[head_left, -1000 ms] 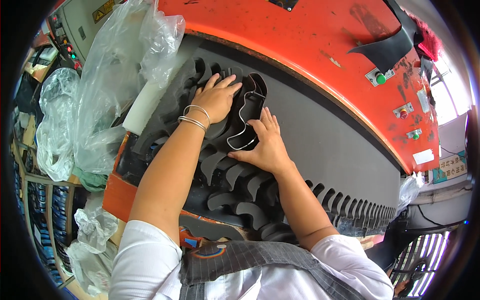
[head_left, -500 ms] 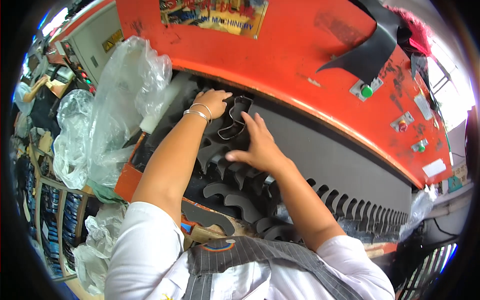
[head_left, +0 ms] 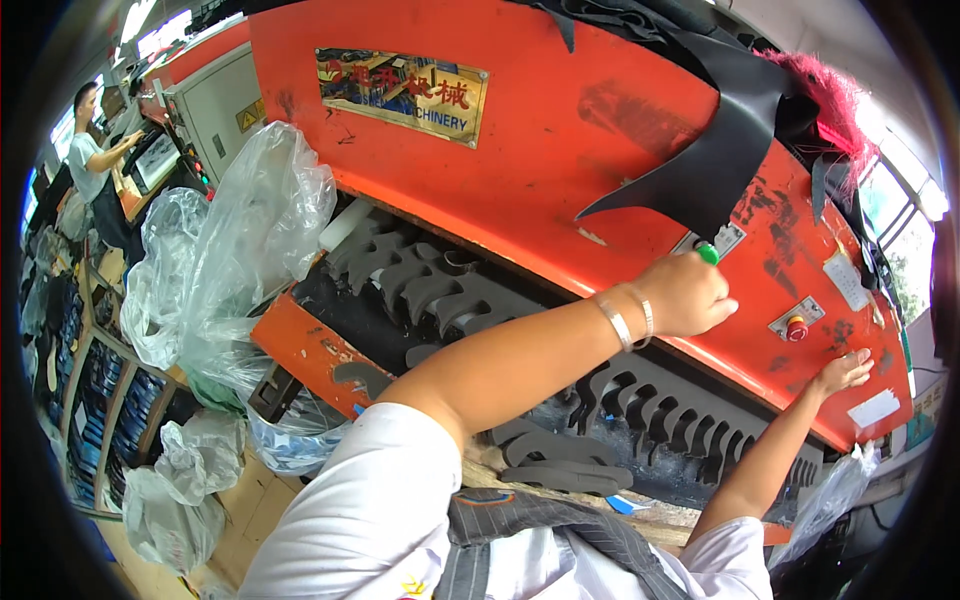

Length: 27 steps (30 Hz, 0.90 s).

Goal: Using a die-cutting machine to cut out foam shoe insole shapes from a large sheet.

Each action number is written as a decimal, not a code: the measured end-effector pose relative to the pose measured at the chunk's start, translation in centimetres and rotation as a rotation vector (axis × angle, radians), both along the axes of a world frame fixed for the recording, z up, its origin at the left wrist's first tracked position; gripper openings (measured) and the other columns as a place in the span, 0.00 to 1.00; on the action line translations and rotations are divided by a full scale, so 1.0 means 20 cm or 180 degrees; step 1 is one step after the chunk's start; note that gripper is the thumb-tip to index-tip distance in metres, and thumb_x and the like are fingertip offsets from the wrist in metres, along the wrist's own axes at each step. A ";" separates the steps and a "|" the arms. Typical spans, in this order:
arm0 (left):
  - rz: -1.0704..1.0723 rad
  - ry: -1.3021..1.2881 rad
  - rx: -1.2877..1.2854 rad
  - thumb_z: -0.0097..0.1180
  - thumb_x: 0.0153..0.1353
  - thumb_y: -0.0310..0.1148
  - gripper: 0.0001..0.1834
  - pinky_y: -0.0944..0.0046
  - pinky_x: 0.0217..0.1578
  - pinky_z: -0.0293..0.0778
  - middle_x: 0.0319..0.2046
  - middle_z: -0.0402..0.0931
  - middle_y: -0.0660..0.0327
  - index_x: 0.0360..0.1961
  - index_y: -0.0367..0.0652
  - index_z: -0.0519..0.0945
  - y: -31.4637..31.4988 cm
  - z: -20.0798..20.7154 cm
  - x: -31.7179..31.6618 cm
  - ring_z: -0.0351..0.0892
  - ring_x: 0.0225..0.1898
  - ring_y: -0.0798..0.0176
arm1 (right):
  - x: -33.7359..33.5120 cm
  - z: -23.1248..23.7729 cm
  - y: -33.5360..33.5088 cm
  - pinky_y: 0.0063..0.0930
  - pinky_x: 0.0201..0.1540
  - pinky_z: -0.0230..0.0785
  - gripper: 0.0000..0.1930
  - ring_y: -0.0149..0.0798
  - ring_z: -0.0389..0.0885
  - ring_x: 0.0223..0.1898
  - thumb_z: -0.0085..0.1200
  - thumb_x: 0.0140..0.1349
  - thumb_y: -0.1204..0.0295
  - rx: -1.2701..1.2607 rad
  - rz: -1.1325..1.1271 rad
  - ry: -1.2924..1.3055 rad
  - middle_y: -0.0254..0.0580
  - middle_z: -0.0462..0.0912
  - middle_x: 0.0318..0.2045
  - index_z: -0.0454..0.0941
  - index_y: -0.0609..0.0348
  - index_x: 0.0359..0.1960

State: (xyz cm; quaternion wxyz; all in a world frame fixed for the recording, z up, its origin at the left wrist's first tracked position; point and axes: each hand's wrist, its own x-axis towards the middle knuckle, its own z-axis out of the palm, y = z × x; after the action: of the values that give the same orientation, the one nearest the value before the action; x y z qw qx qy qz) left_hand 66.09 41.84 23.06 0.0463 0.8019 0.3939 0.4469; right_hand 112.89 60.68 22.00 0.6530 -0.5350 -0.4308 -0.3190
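Observation:
My left hand (head_left: 690,297), with bracelets at the wrist, is curled into a fist against the front of the red press (head_left: 560,140). It is just below a green push button (head_left: 708,252). My right hand (head_left: 843,373) lies against the same panel further right, fingers stretched out, near a white label (head_left: 874,409). What its palm covers is hidden. Below the press head lies a dark grey sheet (head_left: 640,385) with a row of curved cut-outs along its edge. Curved grey pieces (head_left: 430,285) stand on the bed at left. The metal outline die is not clearly visible.
A red stop button (head_left: 796,328) sits between my hands. Black sheet material (head_left: 700,150) hangs over the press front. Clear plastic bags (head_left: 255,220) bulge at left. Loose grey cut pieces (head_left: 560,460) lie nearest me. Another person (head_left: 92,160) stands at far left.
Both hands have left the bed around the metal die and moved right to the press front. My left hand has closed into a fist near the green button. The view has shifted.

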 end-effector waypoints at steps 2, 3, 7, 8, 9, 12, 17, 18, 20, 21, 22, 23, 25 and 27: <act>0.0697 0.0388 -0.0221 0.52 0.61 0.44 0.19 0.48 0.34 0.77 0.24 0.80 0.49 0.22 0.42 0.83 0.08 0.04 -0.02 0.81 0.30 0.44 | -0.08 0.00 0.07 0.51 0.71 0.42 0.42 0.62 0.48 0.71 0.29 0.69 0.38 -0.0283 0.0120 0.0453 0.63 0.53 0.70 0.57 0.67 0.68; 0.0620 0.0537 -0.0332 0.51 0.62 0.45 0.20 0.47 0.35 0.77 0.24 0.80 0.49 0.24 0.42 0.84 0.11 0.08 -0.01 0.81 0.31 0.43 | -0.01 0.00 0.07 0.51 0.71 0.42 0.43 0.62 0.47 0.71 0.29 0.68 0.37 -0.0276 -0.0207 0.0234 0.63 0.53 0.70 0.56 0.66 0.68; 0.0461 0.0078 -0.0226 0.50 0.63 0.46 0.21 0.44 0.35 0.75 0.24 0.79 0.47 0.21 0.40 0.80 -0.05 -0.07 0.02 0.80 0.31 0.42 | -0.10 -0.08 -0.25 0.49 0.71 0.41 0.42 0.57 0.45 0.73 0.35 0.68 0.40 -0.0392 0.0564 0.0284 0.62 0.50 0.71 0.52 0.66 0.70; 0.0502 0.0013 -0.0354 0.50 0.64 0.46 0.22 0.45 0.35 0.74 0.23 0.77 0.46 0.20 0.39 0.78 -0.11 -0.14 0.01 0.79 0.30 0.40 | -0.09 -0.11 -0.31 0.48 0.71 0.42 0.39 0.56 0.45 0.73 0.36 0.70 0.44 -0.0278 0.0847 0.0163 0.61 0.50 0.71 0.52 0.66 0.70; 0.0493 -0.0187 -0.0555 0.50 0.64 0.46 0.22 0.45 0.34 0.73 0.24 0.77 0.45 0.21 0.39 0.78 -0.22 -0.20 -0.02 0.78 0.30 0.40 | -0.12 -0.15 -0.41 0.45 0.70 0.44 0.36 0.53 0.49 0.71 0.37 0.71 0.50 -0.0333 0.0974 0.0042 0.58 0.51 0.71 0.52 0.66 0.70; 0.0926 -0.0210 -0.1200 0.54 0.63 0.47 0.19 0.50 0.34 0.74 0.24 0.78 0.53 0.24 0.42 0.80 -0.60 -0.38 -0.17 0.79 0.30 0.45 | -0.37 -0.23 -0.79 0.37 0.65 0.54 0.27 0.43 0.63 0.63 0.38 0.72 0.65 -0.0495 0.2048 0.0065 0.50 0.58 0.68 0.55 0.67 0.68; 0.3062 0.0085 -0.1432 0.69 0.49 0.40 0.23 0.54 0.55 0.68 0.47 0.76 0.56 0.47 0.47 0.81 -1.29 -0.80 -0.68 0.71 0.52 0.47 | -0.72 -0.51 -1.33 0.33 0.49 0.66 0.25 0.37 0.71 0.46 0.57 0.56 0.67 -0.1303 0.3367 -0.0989 0.42 0.73 0.50 0.71 0.64 0.54; 0.3417 0.0353 -0.1675 0.69 0.50 0.40 0.27 0.54 0.58 0.65 0.53 0.73 0.55 0.52 0.47 0.79 -1.41 -0.84 -0.76 0.67 0.55 0.46 | -0.85 -0.52 -1.45 0.34 0.44 0.68 0.20 0.41 0.73 0.42 0.61 0.52 0.69 -0.1546 0.3535 -0.1235 0.44 0.76 0.43 0.76 0.63 0.46; 0.3202 0.0232 -0.2276 0.68 0.51 0.40 0.32 0.54 0.63 0.59 0.60 0.65 0.57 0.59 0.49 0.75 -1.57 -0.93 -0.94 0.58 0.61 0.45 | -1.04 -0.55 -1.60 0.35 0.35 0.70 0.08 0.45 0.78 0.29 0.65 0.48 0.72 -0.2329 0.4065 -0.2006 0.42 0.80 0.26 0.82 0.56 0.31; 0.3222 0.0446 -0.2109 0.67 0.53 0.37 0.27 0.54 0.60 0.64 0.56 0.70 0.55 0.55 0.48 0.77 -1.59 -0.90 -0.94 0.65 0.58 0.46 | -1.08 -0.58 -1.66 0.36 0.33 0.71 0.07 0.43 0.80 0.28 0.67 0.48 0.70 -0.2771 0.4360 -0.2471 0.40 0.80 0.24 0.82 0.54 0.29; 0.3211 0.0487 -0.2092 0.67 0.53 0.37 0.27 0.54 0.60 0.64 0.56 0.70 0.55 0.55 0.48 0.77 -1.58 -0.89 -0.96 0.65 0.58 0.46 | -1.18 -0.51 -1.72 0.37 0.32 0.71 0.08 0.44 0.80 0.31 0.67 0.50 0.67 -0.2945 0.4392 -0.2954 0.42 0.81 0.25 0.83 0.54 0.29; 0.3097 0.0082 -0.2259 0.67 0.53 0.37 0.24 0.54 0.58 0.66 0.53 0.72 0.54 0.52 0.47 0.78 -1.54 -0.89 -0.99 0.68 0.55 0.46 | -1.25 -0.51 -1.74 0.38 0.34 0.72 0.08 0.46 0.80 0.31 0.65 0.52 0.65 -0.2922 0.4282 -0.3021 0.42 0.81 0.26 0.83 0.55 0.29; 0.2685 -0.0191 -0.2071 0.66 0.53 0.35 0.18 0.54 0.52 0.70 0.45 0.76 0.51 0.45 0.43 0.79 -1.46 -0.87 -0.99 0.75 0.49 0.46 | -1.35 -0.53 -1.74 0.40 0.37 0.73 0.11 0.49 0.80 0.33 0.63 0.54 0.62 -0.3096 0.3946 -0.2924 0.45 0.82 0.28 0.83 0.56 0.30; 0.2077 -0.0607 -0.2371 0.65 0.54 0.34 0.16 0.53 0.52 0.70 0.43 0.76 0.52 0.44 0.42 0.80 -1.35 -0.85 -0.94 0.75 0.49 0.47 | -1.43 -0.55 -1.72 0.43 0.42 0.73 0.15 0.54 0.79 0.37 0.61 0.57 0.59 -0.3620 0.3714 -0.2268 0.49 0.82 0.31 0.83 0.59 0.33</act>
State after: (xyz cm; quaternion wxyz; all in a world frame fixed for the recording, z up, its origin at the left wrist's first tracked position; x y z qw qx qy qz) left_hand 47.27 14.87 6.05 0.2230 0.5217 0.7508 0.3384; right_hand 84.34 26.32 11.10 0.1742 -0.3426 -0.9057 0.1792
